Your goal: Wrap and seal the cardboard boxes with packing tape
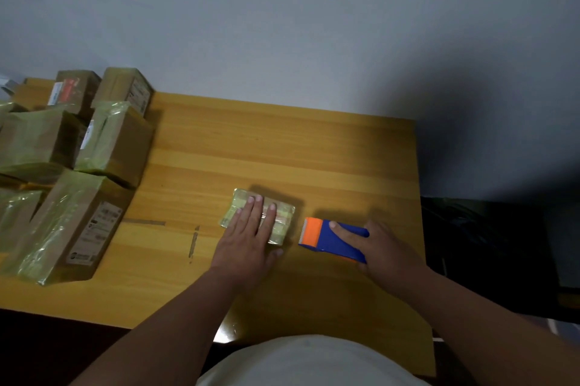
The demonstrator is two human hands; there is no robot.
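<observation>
A small cardboard box [284, 218] wrapped in yellowish clear tape lies flat near the middle of the wooden table [282, 147]. My left hand [248, 235] lies on top of it with the fingers straight, pressing it down. Just right of the box, my right hand [381, 249] grips a blue tape dispenser [332, 239] with an orange front end. The dispenser's toothed edge points toward the box, a short gap away.
Several larger taped cardboard boxes [116, 141] with shipping labels are stacked along the table's left side. Bits of tape [193, 243] stick to the tabletop left of my left hand. A grey wall stands behind the table; dark floor lies off its right edge.
</observation>
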